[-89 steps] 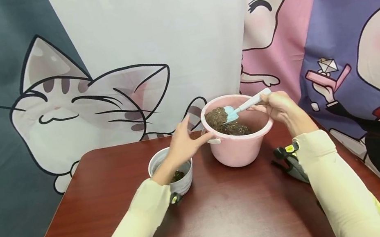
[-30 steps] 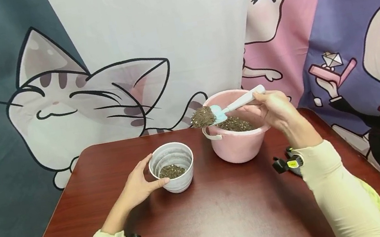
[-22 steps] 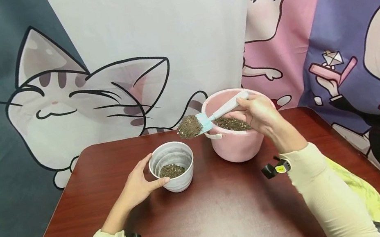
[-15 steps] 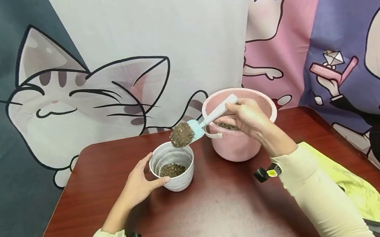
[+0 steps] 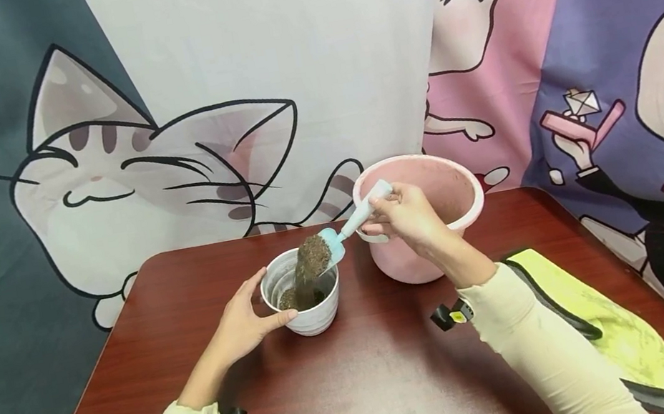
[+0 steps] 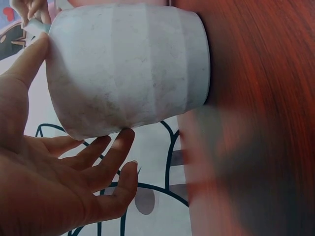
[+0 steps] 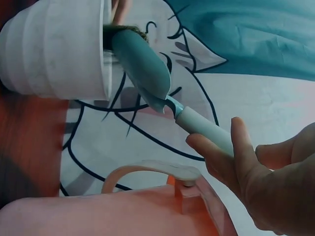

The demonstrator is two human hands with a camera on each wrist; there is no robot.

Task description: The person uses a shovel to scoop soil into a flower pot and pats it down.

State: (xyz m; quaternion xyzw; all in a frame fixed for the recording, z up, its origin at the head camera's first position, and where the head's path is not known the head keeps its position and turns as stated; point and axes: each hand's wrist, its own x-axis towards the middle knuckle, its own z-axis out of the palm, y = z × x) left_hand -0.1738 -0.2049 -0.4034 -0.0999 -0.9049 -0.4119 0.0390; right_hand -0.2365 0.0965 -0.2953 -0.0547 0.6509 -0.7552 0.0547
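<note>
Head view: your right grip (image 5: 410,218) grasps blue-bladed trowel (image 5: 333,244), spilling brown soil (image 5: 314,256); left grip (image 5: 245,323) holds ribbed white pot (image 5: 316,321).

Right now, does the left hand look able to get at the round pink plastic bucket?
Probably not: the left hand holds the white ribbed pot, and the right hand, with a pale-blue trowel tilted above that pot, partly blocks the bucket.
</note>
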